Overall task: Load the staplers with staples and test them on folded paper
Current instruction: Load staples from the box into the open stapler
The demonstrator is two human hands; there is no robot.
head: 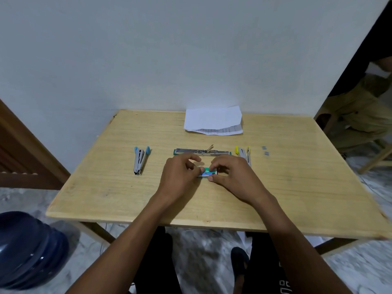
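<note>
A small green staple box (208, 172) lies on the wooden table (297, 187); my left hand (180, 175) and my right hand (231, 172) both pinch it at its ends. A blue-tipped stapler (140, 159) lies swung open to the left. Just behind my hands lies a green stapler (202, 151), opened flat. At the right a yellow-tipped stapler (244, 153) lies open, partly hidden by my right hand. Folded white paper (213, 120) sits at the table's far edge by the wall.
Two small staple strips (265, 150) lie right of the yellow stapler. A dark blue water jug (27, 249) stands on the floor at lower left. Another person sits at the right, beside a wooden chair (375, 160). A wooden door frame (25, 149) is on the left.
</note>
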